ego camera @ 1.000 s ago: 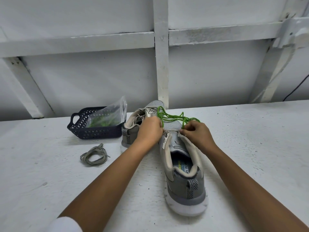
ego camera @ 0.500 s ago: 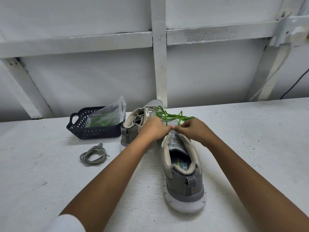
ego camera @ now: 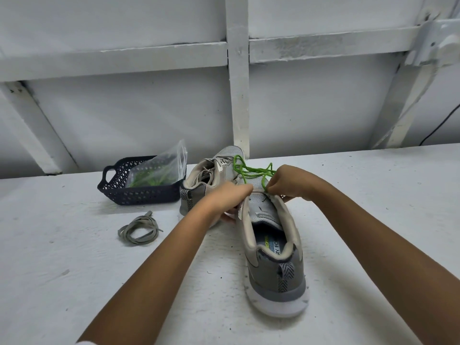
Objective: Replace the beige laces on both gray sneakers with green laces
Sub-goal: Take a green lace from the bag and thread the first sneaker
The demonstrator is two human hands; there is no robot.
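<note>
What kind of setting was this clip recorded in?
Probably a bare workshop or a makeshift recording bench rather than a home or a shop. It has a rough white-painted table, a white board wall with exposed painted framing, and a dark basket holding supplies.

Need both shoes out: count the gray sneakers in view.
2. Near sneaker, heel toward the camera, gripped by the left hand; far sneaker behind it, beside the basket.

sneaker [ego camera: 273, 267] below right hand [ego camera: 290, 181]: gray, zigzag at heel | lace [ego camera: 251, 172] above it: green | basket [ego camera: 139, 194] to its left: dark lattice
</note>
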